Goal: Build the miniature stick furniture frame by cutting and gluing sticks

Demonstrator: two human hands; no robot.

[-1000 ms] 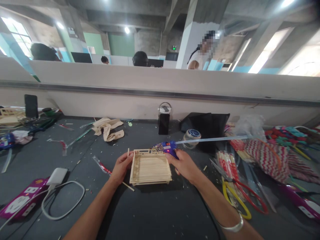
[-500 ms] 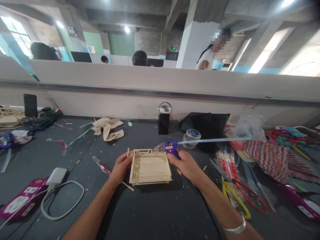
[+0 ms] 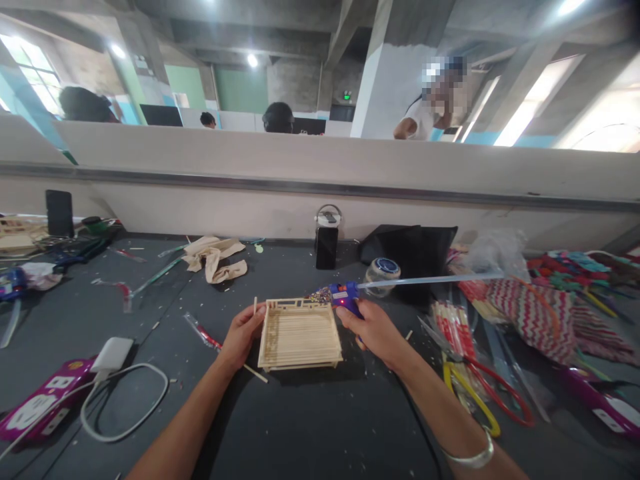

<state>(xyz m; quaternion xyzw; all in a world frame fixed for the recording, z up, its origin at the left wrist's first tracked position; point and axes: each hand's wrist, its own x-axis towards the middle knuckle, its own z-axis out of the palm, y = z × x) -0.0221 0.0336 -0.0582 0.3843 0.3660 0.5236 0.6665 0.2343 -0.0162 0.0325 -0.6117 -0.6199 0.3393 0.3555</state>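
A small tray built of wooden sticks [image 3: 301, 337] stands on the dark table in front of me. My left hand [image 3: 241, 339] is closed at its back left corner, thumb and fingers gripping the side. A short wooden stick [image 3: 255, 306] pokes up beside that thumb; whether the fingers pinch it too I cannot make out. In my right hand [image 3: 373, 328] is a blue hot glue gun [image 3: 345, 298], its nozzle pointing left along the tray's back rail. A long clear glue stick [image 3: 430, 281] sticks out of its rear. Another wooden stick [image 3: 257, 374] lies below my left wrist.
Behind the glue gun are a lidded jar [image 3: 384, 272] and a black bag [image 3: 415, 250]. A phone [image 3: 327, 248] leans farther back. Scissors [image 3: 473, 393] and packed sticks [image 3: 451, 327] lie right; a purple power bank [image 3: 47, 397] with cable lies left.
My hands, the tray and the glue gun hold almost the same positions; the view shifts slightly. In the background, a person at the right has turned and raised an arm.
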